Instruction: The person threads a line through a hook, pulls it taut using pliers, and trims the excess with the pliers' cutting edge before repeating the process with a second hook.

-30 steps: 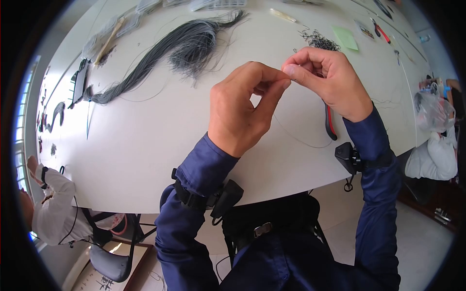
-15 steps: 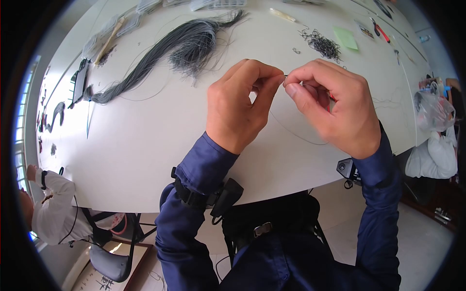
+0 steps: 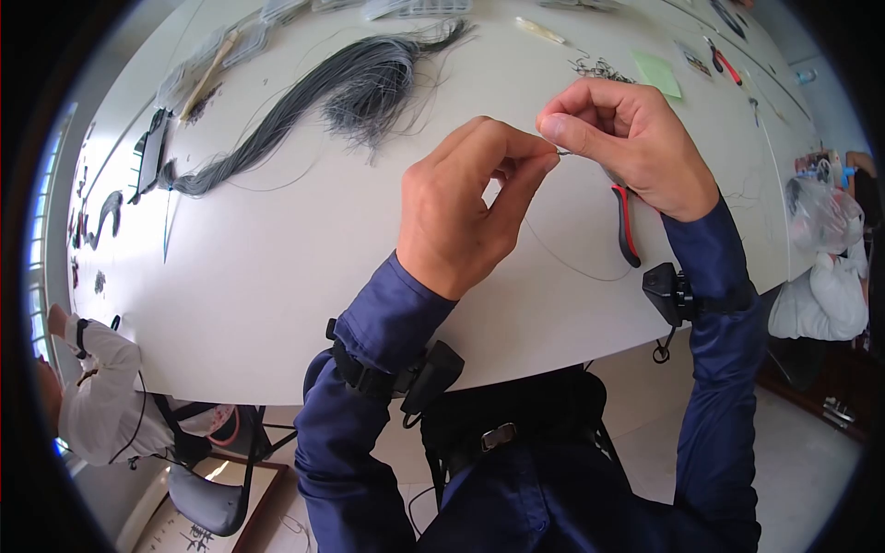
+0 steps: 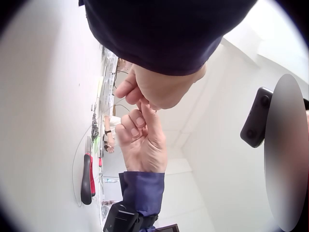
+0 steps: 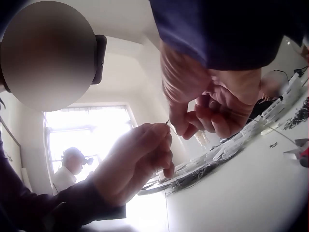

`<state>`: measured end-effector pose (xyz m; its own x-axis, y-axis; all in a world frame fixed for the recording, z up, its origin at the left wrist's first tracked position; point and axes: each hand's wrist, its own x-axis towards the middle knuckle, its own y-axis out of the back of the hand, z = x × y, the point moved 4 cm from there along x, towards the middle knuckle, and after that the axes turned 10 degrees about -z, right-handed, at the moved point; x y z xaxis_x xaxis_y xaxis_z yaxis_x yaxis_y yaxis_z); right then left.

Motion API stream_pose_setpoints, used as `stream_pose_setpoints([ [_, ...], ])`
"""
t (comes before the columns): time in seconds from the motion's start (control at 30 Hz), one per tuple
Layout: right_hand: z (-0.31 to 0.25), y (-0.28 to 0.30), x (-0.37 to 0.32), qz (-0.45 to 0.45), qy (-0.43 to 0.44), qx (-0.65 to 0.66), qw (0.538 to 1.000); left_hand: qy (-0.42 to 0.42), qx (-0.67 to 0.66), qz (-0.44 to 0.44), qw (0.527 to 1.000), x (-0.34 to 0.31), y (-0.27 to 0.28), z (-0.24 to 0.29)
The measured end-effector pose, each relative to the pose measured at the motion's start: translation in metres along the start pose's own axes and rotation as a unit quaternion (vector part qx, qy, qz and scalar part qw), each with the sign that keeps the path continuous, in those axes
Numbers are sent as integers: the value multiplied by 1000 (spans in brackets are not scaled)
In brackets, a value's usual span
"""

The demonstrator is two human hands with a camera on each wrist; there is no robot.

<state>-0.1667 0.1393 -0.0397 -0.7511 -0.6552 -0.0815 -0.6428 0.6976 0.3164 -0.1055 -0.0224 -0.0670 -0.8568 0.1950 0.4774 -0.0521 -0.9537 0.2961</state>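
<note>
Between thumb and forefinger, my left hand (image 3: 466, 205) pinches a tiny dark piece (image 3: 564, 153) that sticks out past its fingertips. My right hand (image 3: 641, 146) meets it from the right, thumb against curled forefinger, on a thin line. A fine grey wire (image 3: 576, 267) loops down below the hands over the table. In the right wrist view the small piece (image 5: 167, 123) shows at the left fingertips, close to the right thumb. Red-and-black pliers (image 3: 626, 226) lie under my right hand, their jaws partly hidden by it.
On the white table (image 3: 304, 304) lie a long grey wire bundle (image 3: 304, 101), a pile of small dark pieces (image 3: 599, 69), a green note (image 3: 656, 74) and other pliers (image 3: 726, 64). Clear plastic boxes (image 3: 419, 7) line the far side. A person in white (image 3: 97, 396) sits at the left.
My right hand first turned and came lower, covering the pliers, then went back up and away from the body, uncovering their handles. The left hand has shifted only slightly.
</note>
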Motion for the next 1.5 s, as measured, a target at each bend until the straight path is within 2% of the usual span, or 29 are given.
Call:
stream_pose_setpoints([
  [0.23,-5,-17,-16,31,-36,-56,997,34,-18,43,998,-1,3,-6],
  [0.33,-14,-23,-24,49,-25,-106,993,56,-21,53,997,-1,4,-6],
  [0.43,-25,-27,-30,35,-64,-100,992,50,-25,55,997,-1,4,-6],
  [0.53,-31,-32,-34,63,-35,-152,986,35,-14,53,998,-1,4,-6],
  [0.63,-38,-35,-33,76,65,-239,966,29,-14,55,998,-1,4,-5],
  [0.83,-59,-30,-33,79,118,-338,930,-3,18,28,999,0,3,-1],
  [0.93,-63,-17,-27,70,108,-359,924,-28,31,9,999,1,1,2],
  [0.97,-64,-13,-26,52,66,-350,933,-30,40,2,999,1,1,4],
  [1.07,-54,-4,-17,23,18,-276,961,-38,59,-12,997,2,2,8],
  [1.2,-33,2,-2,-37,34,-103,993,-48,55,-11,997,1,2,9],
  [1.5,-8,1,11,-60,7,-1,998,-51,54,13,997,0,5,8],
])
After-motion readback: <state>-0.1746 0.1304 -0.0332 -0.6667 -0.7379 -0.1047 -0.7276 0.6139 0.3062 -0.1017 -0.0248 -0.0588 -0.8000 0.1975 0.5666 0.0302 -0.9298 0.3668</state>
